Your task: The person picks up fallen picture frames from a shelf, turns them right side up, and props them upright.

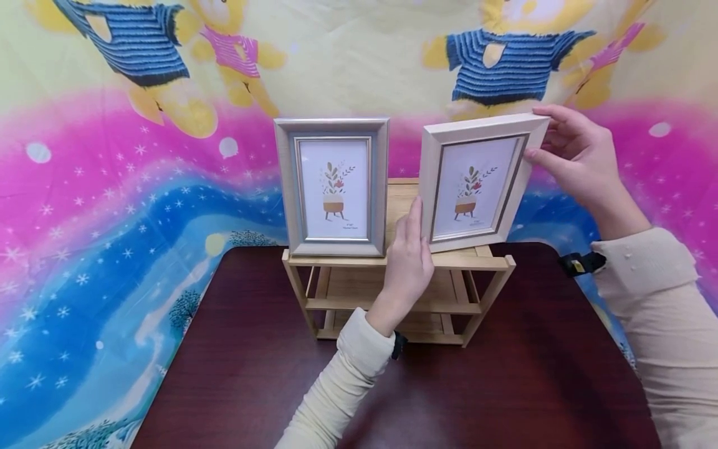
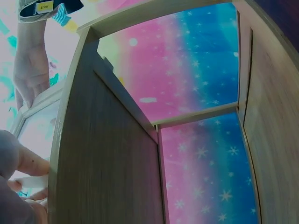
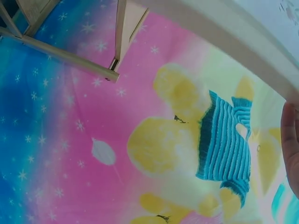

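A white picture frame (image 1: pixel 482 182) with a potted-plant print tilts over the right part of a wooden shelf rack's top (image 1: pixel 404 206). My right hand (image 1: pixel 583 156) grips its upper right corner, thumb on the front. My left hand (image 1: pixel 406 262) holds its lower left corner, with a finger up along the side edge. To the left, a silvery-beige picture frame (image 1: pixel 284 187) with a similar print stands upright on the rack's top. In the left wrist view, left-hand fingers (image 2: pixel 32 161) appear beside the rack's edge. The right wrist view catches only part of the white frame and right hand (image 3: pixel 290 144).
The rack has lower shelves (image 1: pixel 387 305) and stands on a dark reddish-brown table (image 1: pixel 252 374). Behind it hangs a colourful cloth (image 1: pixel 140 156) with bears and snowflakes. Black bands (image 1: pixel 583 264) are worn at the wrists.
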The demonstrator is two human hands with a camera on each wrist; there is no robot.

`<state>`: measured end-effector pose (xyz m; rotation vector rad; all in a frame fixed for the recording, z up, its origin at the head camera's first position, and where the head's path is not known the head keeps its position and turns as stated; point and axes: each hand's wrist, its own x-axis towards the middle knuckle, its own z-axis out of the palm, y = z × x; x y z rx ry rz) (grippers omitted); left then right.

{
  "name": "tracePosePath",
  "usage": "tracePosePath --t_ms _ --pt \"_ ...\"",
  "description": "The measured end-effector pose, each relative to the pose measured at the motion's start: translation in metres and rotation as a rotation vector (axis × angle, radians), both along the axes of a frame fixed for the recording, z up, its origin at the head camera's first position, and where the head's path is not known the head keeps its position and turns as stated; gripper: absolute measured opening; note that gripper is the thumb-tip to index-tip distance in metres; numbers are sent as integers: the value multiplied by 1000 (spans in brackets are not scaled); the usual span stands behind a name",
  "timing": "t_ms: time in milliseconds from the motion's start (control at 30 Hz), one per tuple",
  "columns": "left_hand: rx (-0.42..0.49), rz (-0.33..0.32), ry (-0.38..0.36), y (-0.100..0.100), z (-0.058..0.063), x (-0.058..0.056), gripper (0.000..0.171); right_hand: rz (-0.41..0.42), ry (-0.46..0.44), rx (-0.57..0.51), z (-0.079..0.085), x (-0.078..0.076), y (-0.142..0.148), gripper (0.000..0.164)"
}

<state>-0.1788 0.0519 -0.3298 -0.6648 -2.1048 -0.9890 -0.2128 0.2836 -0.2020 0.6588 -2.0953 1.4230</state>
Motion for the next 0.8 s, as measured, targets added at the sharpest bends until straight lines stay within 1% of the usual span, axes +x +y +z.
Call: tracePosePath --t_ms 100,267,333,400,467,600,667,700,800 --pt "-1 -9 28 -1 0 0 63 -10 -11 -6 0 -2 1 50" --pt "4 -22 60 -1 -1 2 61 -56 -36 22 0 -6 4 51" --pt "3 -20 77 -1 -1 3 61 -49 -52 18 0 -7 5 51" --pt "-5 -18 96 -1 -1 4 60 -25 -67 1 0 -9 6 51" --pt "-12 -17 114 0 -1 6 59 18 -80 -32 0 -11 6 51" --pt "-24 -8 158 -1 -1 10 59 131 -85 -119 -2 -15 5 49" --pt "-30 1 176 0 -2 12 59 144 -78 -131 -3 -15 3 49" --pt "-33 2 182 0 -2 12 58 131 -72 -119 -3 -15 2 48" --pt "-36 3 187 1 -2 14 58 16 -51 -15 -2 -11 -2 49"
